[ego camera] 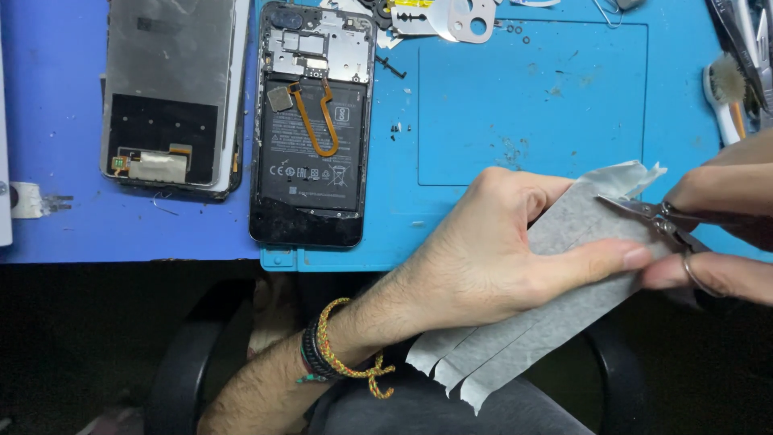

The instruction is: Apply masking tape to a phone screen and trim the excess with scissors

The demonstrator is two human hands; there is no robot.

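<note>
Cutting observed | sheet (555, 266), grey, already slit into strips, is clamped taut by left hand (491, 258) over mat (531, 105) edge | scissors (656, 216) are gripped by right hand (725, 234), blades at sheet's end | opened phone (310, 121) is set aside

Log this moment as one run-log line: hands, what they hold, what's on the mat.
left hand: holds grey sheet | right hand: scissors at sheet's top edge | blue mat: opened phone, back cover
</note>
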